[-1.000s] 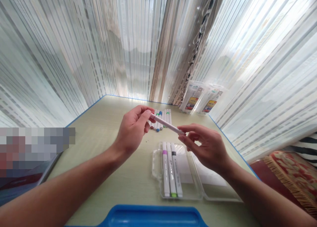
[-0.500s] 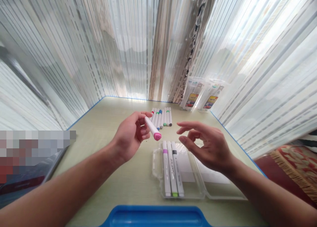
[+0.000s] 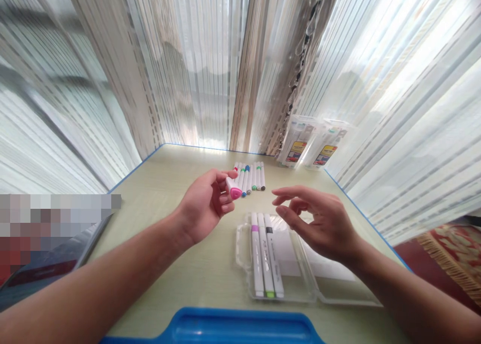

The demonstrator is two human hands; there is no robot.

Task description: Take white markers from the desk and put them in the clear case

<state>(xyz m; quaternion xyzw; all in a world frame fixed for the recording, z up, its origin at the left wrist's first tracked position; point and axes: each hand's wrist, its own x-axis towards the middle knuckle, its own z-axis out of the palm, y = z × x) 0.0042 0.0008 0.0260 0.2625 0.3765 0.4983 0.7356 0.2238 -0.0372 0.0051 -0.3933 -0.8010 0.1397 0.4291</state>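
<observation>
My left hand grips a white marker whose pink end points toward me. Opposite it, my right hand hovers with fingers apart and nothing between them, above an opened clear plastic case. Three white markers lie side by side in the case's left part; one has a purple band, one a black band, one a green end. Beyond my hands, a row of several white markers with coloured bands and ends lies on the table, partly hidden by my left hand.
Two clear packages with printed labels stand at the table's back right corner. A blue tray-like edge runs along the front of the pale green table. Striped sheer curtains hang behind. A dark object, partly blurred out, sits at left.
The marker in my left hand has turned, so its pink end faces me more directly. My right hand stays open in nearly the same place. The view has shifted slightly.
</observation>
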